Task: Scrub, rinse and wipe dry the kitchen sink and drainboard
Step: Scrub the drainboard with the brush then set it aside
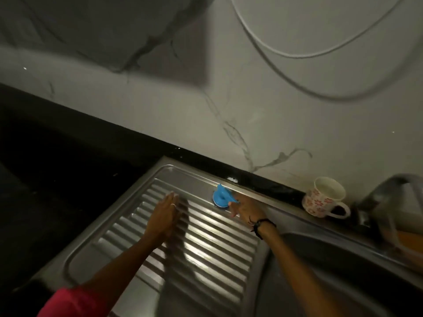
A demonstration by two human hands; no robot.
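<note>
The blue scrubber (220, 199) sits at the back edge of the drainboard (206, 236), near the black counter strip. The right hand (246, 209) pinches its handle with curled fingers; the left hand (163, 216) lies flat and open on the ridges, holding nothing. The scrubber looks light, stiff plastic, best held by its raised handle. The steel ridges look wet and probably slippery. The sink (320, 271) lies to the right; a flowered mug (325, 197) stands by the marbled wall. The room is dim.
</note>
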